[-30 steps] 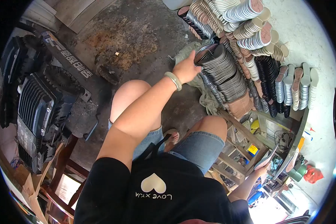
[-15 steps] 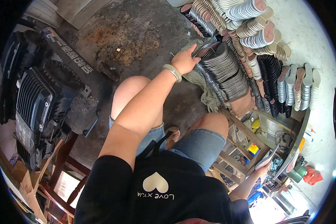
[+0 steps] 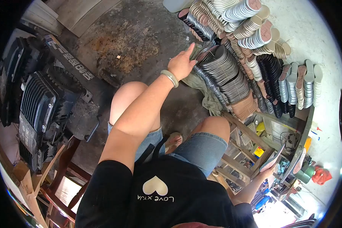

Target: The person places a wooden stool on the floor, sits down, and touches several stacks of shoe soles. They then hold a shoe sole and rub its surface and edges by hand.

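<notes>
My left hand, with a pale bangle on the wrist, reaches forward with the index finger stretched out and the thumb apart. I see nothing held in it. Beside its fingertips are a green-grey cloth and the end of a row of dark insoles, packed on edge. Low on the right, my right hand grips a thin, pale insole; its fingers are partly hidden behind it. Another insole-shaped piece stands just beyond that hand.
Stacks of silver, tan and black insoles line the bench at the right. A wooden rack sits below them. At left stands a heavy black machine with ribbed covers, near a wooden chair. The floor is stained.
The view has shifted slightly. My left hand stays by the dark insoles, drawn back a little to the left. My right hand still holds the insole.
</notes>
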Motion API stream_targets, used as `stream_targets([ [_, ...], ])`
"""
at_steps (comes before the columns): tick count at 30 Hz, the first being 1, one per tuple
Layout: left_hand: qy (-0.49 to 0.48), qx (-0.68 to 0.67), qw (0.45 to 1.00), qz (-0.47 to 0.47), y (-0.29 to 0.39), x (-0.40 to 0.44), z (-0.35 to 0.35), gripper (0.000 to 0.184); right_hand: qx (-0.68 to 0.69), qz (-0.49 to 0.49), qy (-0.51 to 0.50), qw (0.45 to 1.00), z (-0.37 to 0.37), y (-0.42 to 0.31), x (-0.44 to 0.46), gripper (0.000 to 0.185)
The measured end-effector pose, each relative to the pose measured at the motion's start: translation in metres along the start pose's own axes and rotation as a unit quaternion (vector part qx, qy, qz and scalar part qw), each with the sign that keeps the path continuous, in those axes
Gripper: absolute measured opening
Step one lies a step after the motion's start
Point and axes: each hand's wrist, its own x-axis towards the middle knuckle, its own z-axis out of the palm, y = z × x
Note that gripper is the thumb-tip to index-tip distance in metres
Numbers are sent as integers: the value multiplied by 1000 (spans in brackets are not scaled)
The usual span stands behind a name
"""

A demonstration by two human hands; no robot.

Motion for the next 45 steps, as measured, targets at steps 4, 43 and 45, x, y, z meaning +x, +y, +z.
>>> stream_targets([
  [4, -56, 81, 994, -37, 2, 15, 5, 70, -4, 5, 1, 1000, -5, 15, 10, 54],
  [43, -47, 426, 897, 113, 57, 87, 6, 71, 157, 27, -41, 986, -2, 20, 8, 47],
  [45, -13, 400, 904, 149, 59, 89, 6, 69, 136, 37, -5, 990, 2, 12, 0, 48],
])
